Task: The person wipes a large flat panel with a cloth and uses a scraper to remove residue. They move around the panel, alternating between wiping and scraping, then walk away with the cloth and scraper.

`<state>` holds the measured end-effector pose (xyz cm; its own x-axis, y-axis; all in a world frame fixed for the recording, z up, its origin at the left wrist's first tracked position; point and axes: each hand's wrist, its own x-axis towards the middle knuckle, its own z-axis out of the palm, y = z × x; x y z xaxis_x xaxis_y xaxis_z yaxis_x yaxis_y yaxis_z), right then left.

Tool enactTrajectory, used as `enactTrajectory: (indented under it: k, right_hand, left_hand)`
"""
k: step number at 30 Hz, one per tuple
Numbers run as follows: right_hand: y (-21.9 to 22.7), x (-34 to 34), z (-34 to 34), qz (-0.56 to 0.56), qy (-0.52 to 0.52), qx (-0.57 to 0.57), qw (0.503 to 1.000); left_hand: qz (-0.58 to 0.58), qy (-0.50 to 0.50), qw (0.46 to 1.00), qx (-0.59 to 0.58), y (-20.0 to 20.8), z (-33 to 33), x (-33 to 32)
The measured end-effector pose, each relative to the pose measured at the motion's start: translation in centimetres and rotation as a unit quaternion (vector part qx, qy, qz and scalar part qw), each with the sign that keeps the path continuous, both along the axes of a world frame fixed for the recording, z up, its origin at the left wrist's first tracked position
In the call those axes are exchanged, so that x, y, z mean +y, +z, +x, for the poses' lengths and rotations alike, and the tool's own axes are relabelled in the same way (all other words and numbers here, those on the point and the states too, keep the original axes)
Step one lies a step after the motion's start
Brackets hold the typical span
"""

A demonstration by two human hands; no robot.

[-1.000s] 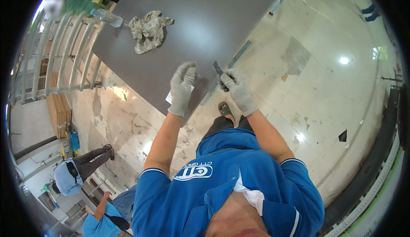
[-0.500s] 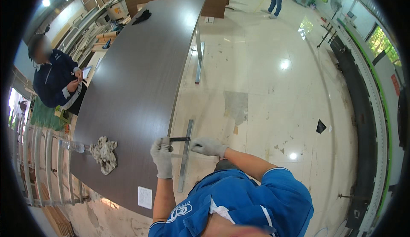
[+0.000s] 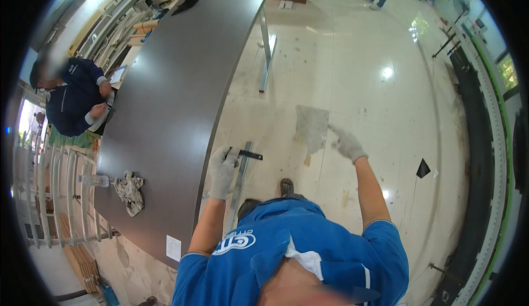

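Wearing a blue shirt (image 3: 330, 245), the person stands at the right edge of a long dark table (image 3: 165, 91), near a white paper sheet (image 3: 173, 247) on its closest corner. The gloved left hand (image 3: 223, 172) is curled round a flat black tool (image 3: 252, 155), its fingers closed on one end while the other end points rightward, past the table edge and above a metal bar (image 3: 237, 187). Well apart from it, the gloved right hand (image 3: 348, 144) reaches forward over the pale floor (image 3: 363, 102); blur hides its fingers, so how wide they are cannot be told. To the left, a crumpled cloth (image 3: 129, 193) lies on the table just beside a clear bottle (image 3: 95, 180). Beyond, a co-worker in dark blue (image 3: 74, 99) stands along the left edge, and a black item (image 3: 186, 4) rests toward the far end.
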<state>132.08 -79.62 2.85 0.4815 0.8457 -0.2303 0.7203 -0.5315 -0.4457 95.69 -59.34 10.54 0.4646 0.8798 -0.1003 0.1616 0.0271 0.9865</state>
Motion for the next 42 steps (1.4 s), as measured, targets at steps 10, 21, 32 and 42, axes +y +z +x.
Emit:
enactTrajectory:
  k: [10, 21, 32, 42]
  right_hand:
    - [9.8, 4.0, -0.9, 0.366, -0.095, -0.109, 0.919]
    - [9.1, 12.4, -13.3, 0.212, 0.114, 0.208, 0.948]
    - [6.8, 20.8, -20.5, 0.072, 0.171, 0.29, 0.939]
    - [6.0, 19.9, -14.2, 0.113, 0.014, 0.221, 0.969]
  left_hand:
    - [0.011, -0.06, 0.996, 0.069, 0.1, 4.2, 1.8]
    - [0.202, -0.163, 0.966, 0.02, -1.1, 3.3, 5.0]
    - [0.191, 0.019, 0.98, 0.053, -1.9, -4.8, 9.5]
    - [0.177, 0.407, 0.655, 0.612, -5.8, -37.9, 24.3]
